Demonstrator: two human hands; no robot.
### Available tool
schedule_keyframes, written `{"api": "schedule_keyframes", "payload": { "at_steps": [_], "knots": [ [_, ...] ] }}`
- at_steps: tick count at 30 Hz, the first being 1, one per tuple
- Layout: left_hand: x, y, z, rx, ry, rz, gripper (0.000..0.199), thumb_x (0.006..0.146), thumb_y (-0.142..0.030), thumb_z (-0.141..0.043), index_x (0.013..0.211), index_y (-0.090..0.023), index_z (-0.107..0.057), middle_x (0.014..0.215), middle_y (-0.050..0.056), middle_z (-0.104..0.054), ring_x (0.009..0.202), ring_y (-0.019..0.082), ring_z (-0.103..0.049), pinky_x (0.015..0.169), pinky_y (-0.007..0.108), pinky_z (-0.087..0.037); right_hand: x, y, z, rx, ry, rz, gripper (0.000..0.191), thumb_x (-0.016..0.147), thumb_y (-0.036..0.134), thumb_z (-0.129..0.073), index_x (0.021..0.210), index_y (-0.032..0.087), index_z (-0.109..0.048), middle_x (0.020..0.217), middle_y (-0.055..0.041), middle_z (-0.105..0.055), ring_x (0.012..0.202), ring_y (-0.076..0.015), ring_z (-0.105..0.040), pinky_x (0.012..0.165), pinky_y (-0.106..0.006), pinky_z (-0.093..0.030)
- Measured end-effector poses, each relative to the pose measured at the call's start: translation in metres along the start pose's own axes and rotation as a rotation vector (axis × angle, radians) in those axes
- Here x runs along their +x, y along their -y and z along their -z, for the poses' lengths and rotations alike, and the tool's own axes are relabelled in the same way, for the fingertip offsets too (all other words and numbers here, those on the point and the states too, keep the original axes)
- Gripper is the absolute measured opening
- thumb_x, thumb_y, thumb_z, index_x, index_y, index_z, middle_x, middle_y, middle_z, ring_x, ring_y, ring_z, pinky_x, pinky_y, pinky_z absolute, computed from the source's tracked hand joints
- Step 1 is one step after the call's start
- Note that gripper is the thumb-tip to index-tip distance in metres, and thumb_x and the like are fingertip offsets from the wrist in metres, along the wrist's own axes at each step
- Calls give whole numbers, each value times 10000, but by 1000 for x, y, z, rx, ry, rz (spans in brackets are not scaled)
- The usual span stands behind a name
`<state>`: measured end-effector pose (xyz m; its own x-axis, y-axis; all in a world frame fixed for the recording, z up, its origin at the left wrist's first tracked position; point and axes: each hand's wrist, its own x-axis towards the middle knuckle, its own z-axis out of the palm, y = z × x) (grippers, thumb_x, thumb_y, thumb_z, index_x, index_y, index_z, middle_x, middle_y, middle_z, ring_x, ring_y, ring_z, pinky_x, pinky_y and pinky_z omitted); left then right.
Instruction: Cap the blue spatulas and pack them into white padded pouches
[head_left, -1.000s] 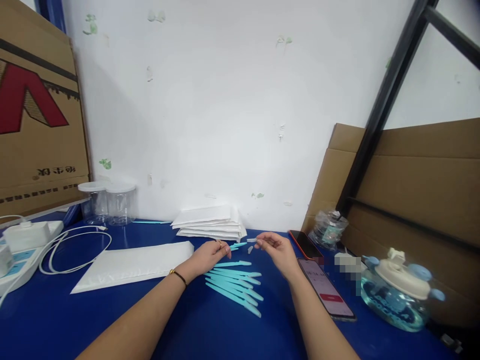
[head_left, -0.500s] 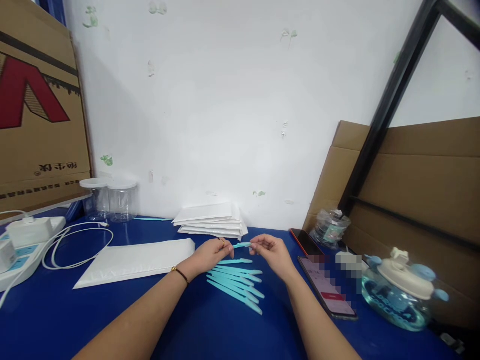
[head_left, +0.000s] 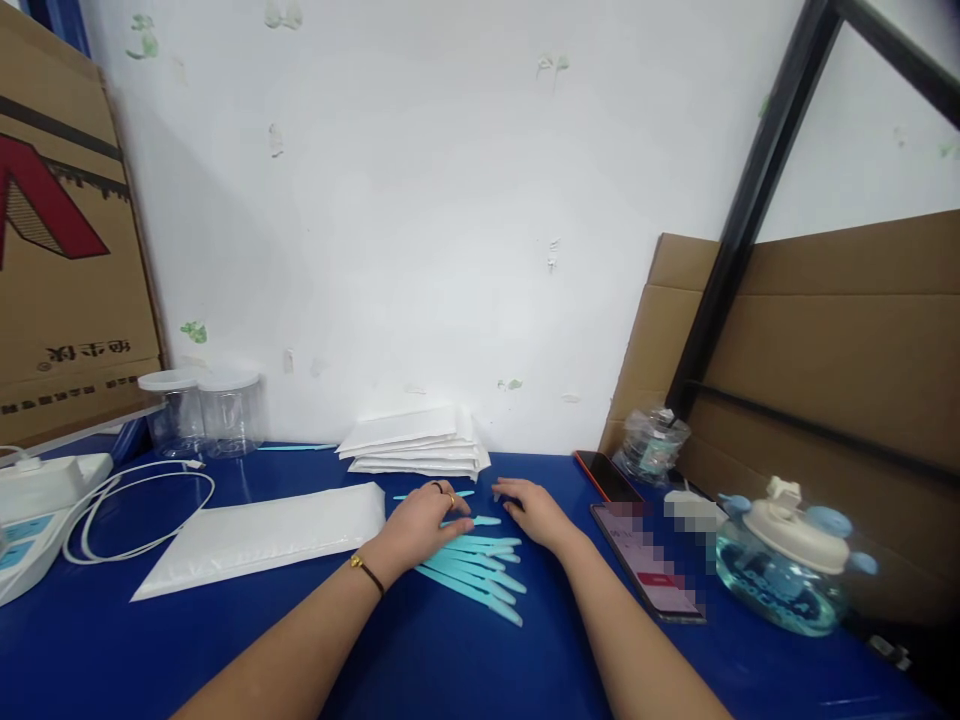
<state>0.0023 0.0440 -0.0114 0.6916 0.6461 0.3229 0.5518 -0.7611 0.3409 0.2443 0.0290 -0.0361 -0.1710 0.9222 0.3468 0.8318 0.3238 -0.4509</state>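
Note:
Several slim light-blue eyebrow razors (head_left: 480, 572) lie fanned out on the blue tabletop, their wider ends to the right. My left hand (head_left: 418, 522) is over the left ends of the upper ones, thumb and fingers apart, with no razor gripped. Beyond its fingers a separate razor (head_left: 403, 496) lies crosswise, partly hidden by them. Just right of the razors, my right hand (head_left: 534, 508) rests low over the table, fingers loosely stretched and holding nothing visible.
A white padded envelope (head_left: 262, 535) lies at left, and a stack of white envelopes (head_left: 412, 440) by the wall. Two clear jars (head_left: 229, 415), a white cable (head_left: 97, 515) and a power strip (head_left: 45, 555) stand farther left. At right are phones (head_left: 652, 570) and a water bottle (head_left: 784, 570).
The razor held between both hands has been let go and lies on the table behind the others. My left hand has come down toward the fanned razors; my right hand has loosened its pinch.

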Motion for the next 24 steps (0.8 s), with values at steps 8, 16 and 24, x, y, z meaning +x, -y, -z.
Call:
{"api": "schedule_keyframes", "payload": {
  "at_steps": [8,16,24],
  "knots": [
    [7,43,-3,91,-31,193,183,794,-190,-521,917,-215,-655,939,44,-642,910,206,-563,795,281,-416,3,6,-5,68,-18,-47,201,737,93,-557,833,179,-712,841,-63,-675,788,-185,-625,741,-287,-471],
    [10,43,-6,33,-27,178,174,778,-160,-494,830,-223,-648,876,17,-653,841,180,-570,723,249,-410,2,1,-11,284,-43,-30,205,707,99,-564,877,169,-656,767,-20,-700,690,-136,-640,644,-229,-490],
    [15,37,-9,-35,3,159,174,780,-191,-500,847,-217,-658,890,21,-656,854,175,-571,725,241,-414,5,16,-18,349,-53,-21,181,687,111,-587,837,174,-666,758,-25,-705,680,-142,-642,646,-243,-493]
  ]
}}
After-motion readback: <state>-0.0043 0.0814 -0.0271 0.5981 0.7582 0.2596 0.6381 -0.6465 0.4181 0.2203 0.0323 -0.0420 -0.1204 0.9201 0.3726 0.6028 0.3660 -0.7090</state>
